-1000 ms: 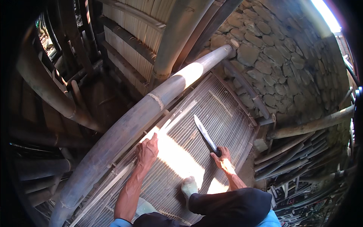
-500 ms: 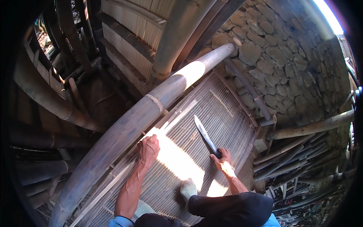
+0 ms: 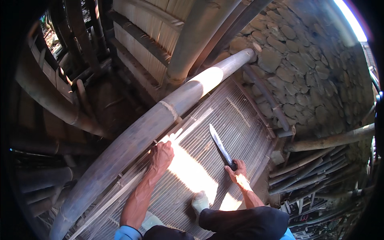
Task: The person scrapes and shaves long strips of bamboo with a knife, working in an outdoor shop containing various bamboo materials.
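A long-bladed knife (image 3: 219, 143) with a dark handle is held in my right hand (image 3: 237, 173), its bright blade slanting away up and to the left above the slatted platform (image 3: 236, 128). My left hand (image 3: 162, 155) is closed at the platform's left edge, beside a thick bamboo pole (image 3: 136, 130). Glare and the curled fingers hide what is in it. Just beyond that hand, a pale strip (image 3: 196, 123) lies along the edge. My foot in a pale covering (image 3: 199, 201) rests on the slats.
A stone wall (image 3: 296, 68) rises at the far right. Several bamboo poles (image 3: 304, 168) are stacked on the right. An upright bamboo post (image 3: 186, 44) and a plank panel (image 3: 144, 28) stand beyond the thick pole. Bright sunlight falls across the slats.
The whole view has shifted a little, with the scene now slightly to the right and lower. Both hands keep nearly the same places on and above the platform, the knife still held.
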{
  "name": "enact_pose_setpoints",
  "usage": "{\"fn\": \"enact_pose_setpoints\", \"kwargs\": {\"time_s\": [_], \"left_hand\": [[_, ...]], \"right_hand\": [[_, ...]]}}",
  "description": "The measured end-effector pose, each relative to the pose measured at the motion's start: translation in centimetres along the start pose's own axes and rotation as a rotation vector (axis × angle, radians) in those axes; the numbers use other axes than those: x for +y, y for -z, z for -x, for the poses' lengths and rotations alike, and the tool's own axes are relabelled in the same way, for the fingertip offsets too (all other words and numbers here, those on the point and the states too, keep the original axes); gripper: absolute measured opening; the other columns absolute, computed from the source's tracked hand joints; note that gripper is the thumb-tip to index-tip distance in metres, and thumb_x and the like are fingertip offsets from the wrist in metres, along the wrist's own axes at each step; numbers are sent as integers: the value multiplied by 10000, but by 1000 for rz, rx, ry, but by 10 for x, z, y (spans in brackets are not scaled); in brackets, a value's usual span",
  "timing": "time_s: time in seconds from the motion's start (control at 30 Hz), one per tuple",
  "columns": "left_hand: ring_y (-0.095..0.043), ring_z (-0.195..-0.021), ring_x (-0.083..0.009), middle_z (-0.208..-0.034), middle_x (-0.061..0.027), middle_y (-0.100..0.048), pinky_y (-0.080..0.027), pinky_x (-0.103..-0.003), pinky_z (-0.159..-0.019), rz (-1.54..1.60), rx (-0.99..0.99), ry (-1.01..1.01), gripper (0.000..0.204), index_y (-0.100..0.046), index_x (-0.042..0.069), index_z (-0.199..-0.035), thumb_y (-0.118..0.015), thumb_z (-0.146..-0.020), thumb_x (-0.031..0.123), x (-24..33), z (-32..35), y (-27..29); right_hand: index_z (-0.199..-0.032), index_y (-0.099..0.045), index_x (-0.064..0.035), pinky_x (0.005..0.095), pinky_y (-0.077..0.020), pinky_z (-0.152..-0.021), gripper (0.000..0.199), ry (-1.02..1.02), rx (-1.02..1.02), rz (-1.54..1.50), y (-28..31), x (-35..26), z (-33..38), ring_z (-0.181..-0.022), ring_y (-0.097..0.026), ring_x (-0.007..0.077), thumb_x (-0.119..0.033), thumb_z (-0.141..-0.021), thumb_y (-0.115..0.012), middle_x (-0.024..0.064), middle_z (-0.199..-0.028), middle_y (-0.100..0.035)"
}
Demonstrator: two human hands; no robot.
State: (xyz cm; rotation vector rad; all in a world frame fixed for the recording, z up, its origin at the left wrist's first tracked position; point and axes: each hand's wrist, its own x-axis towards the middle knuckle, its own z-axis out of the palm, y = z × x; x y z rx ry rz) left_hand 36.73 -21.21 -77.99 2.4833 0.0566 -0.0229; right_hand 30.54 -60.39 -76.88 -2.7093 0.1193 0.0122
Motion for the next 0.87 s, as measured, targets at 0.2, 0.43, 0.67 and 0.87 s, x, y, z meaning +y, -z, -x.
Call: {"fn": "enact_pose_setpoints", "kwargs": {"time_s": [0.2,0.43,0.67,0.87], "left_hand": [[-661,-883,-397,-921,-238,-678,-524,-486,-750,46,256,-21,261,-683,-29,-1055,-543,-880,105,6,-27,14],[-621,-875,-197,-897,-84,-653,-515,-374,-776,296,374,-98,387,-636,21,-1262,-641,-906,174,-3,57,59],[-644,-903,-285,-938,-106,-676,-509,-431,-797,-333,852,336,233,-725,35,-1021,-736,-803,115,-125,262,120],[-562,-1144,-340,-1162,-172,-614,-427,-512,-967,-593,1032,708,295,-710,28,-1054,-759,-786,138,-177,381,187]], "right_hand": [[-1113,-650,-26,453,-472,-885,530,62,-26,-15,-10,-8,-16,-963,-573,358,-305,-710,-849,173,-1008,-611],[-1198,-589,6,407,-491,-892,405,123,-78,-389,-3,-131,-21,-966,-608,314,-20,-828,-751,163,-1051,-622],[-1295,-582,-45,445,-480,-985,427,900,-254,-107,-76,-243,-45,-1160,-599,322,-120,-892,-704,153,-1236,-633],[-1322,-566,-55,512,-340,-1135,478,1215,-466,0,-114,-323,-40,-1267,-522,356,-217,-896,-707,206,-1313,-580]]}}
